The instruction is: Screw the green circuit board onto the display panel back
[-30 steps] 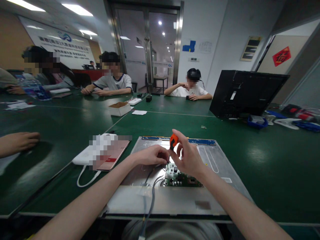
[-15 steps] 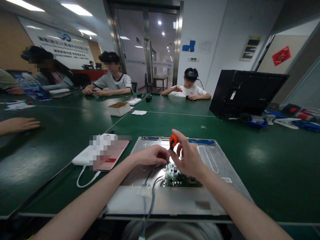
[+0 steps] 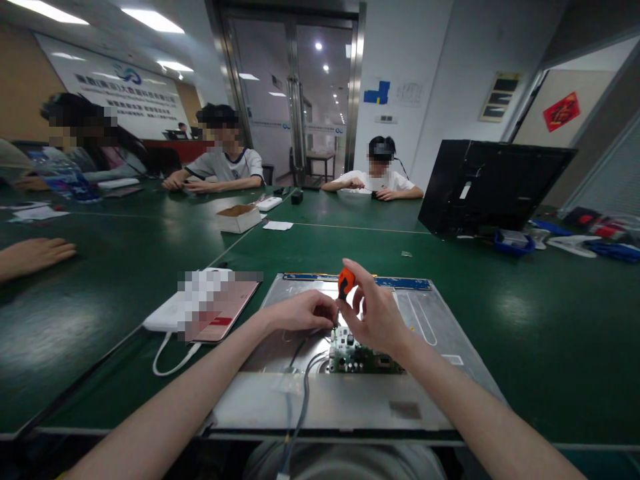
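Observation:
A metal display panel (image 3: 350, 400) lies flat in front of me, with a green circuit board (image 3: 345, 357) on its middle. My right hand (image 3: 376, 315) grips a screwdriver (image 3: 346, 283) by its orange and black handle. The tool stands nearly upright, its shaft pointing down at the board's upper left corner. Close beside that corner, my left hand (image 3: 307, 311) has its fingers pinched together around the screwdriver's lower end; whatever they hold is too small to make out. Grey cables (image 3: 306, 393) run from the board's left side over the panel's near edge.
Left of the panel lie a white power bank (image 3: 165, 310) and a phone (image 3: 235, 310), joined by a white cable. Further off are an open cardboard box (image 3: 239, 219) and a black monitor (image 3: 495, 187). A co-worker's hand (image 3: 43, 253) rests at left; other people sit across the table.
My hands and the screwdriver have hardly moved. The co-worker's hand at left has shifted slightly to the left. The person across the table has lowered a raised hand.

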A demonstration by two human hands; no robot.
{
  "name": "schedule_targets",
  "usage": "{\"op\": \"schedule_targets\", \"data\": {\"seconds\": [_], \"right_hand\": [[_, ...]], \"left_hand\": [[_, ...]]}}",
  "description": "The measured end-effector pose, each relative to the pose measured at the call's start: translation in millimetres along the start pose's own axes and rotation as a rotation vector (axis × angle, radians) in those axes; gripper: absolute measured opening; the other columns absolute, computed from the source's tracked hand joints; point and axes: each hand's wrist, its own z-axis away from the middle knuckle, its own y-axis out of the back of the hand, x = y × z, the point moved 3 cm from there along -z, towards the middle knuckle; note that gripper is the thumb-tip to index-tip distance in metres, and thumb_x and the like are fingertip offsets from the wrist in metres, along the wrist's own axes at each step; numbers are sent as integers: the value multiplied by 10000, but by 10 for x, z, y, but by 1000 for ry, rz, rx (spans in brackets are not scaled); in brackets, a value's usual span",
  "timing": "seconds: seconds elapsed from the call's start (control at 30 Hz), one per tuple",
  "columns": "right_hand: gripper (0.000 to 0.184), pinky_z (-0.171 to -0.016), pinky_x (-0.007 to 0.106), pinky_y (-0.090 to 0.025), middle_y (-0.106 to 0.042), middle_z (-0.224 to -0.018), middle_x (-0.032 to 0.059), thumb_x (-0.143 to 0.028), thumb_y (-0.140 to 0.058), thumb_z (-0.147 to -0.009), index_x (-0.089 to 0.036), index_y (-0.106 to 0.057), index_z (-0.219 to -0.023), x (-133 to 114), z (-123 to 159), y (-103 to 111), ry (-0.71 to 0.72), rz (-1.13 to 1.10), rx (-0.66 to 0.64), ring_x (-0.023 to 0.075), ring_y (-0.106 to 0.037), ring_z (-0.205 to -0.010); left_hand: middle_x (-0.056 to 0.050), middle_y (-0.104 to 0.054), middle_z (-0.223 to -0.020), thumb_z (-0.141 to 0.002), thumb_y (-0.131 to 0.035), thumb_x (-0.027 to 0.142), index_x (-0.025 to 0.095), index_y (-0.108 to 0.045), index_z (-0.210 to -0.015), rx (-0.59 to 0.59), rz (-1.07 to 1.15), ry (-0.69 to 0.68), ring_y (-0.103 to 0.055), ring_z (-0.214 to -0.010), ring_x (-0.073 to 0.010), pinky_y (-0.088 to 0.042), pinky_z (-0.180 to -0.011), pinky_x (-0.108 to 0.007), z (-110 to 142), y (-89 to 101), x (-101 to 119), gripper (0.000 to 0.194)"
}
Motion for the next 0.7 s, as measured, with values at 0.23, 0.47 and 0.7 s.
{"op": "schedule_targets", "data": {"seconds": [0.23, 0.47, 0.7], "right_hand": [[653, -475, 243, -423, -672, -844, -6, -177, -551, -927, -260, -307, -1527, 13, 8, 0, -3, 1, -8, 111, -576, -511], [674, -464, 240, -405, -661, -840, -6, -175, -551, -930, -253, -286, -1544, 15, 8, 0, 9, -2, -6, 109, -563, -507], [679, -470, 241, -398, -661, -833, -6, -180, -543, -934, -260, -276, -1554, 4, 3, 1, 6, -1, -5, 109, -564, -512]], "left_hand": [[16, -614, -702, -774, -645, 222, 166, -657, -789, -6, 40, 11, -524, -649, -137, -420, -631, -242, 7, -6, 14, 60], [22, -588, -685, -769, -657, 244, 170, -640, -782, -7, 44, 15, -524, -644, -140, -422, -648, -250, 5, 0, 14, 78], [15, -600, -691, -763, -640, 234, 169, -645, -780, -1, 22, 6, -530, -659, -146, -416, -639, -248, 6, 5, 13, 68]]}}
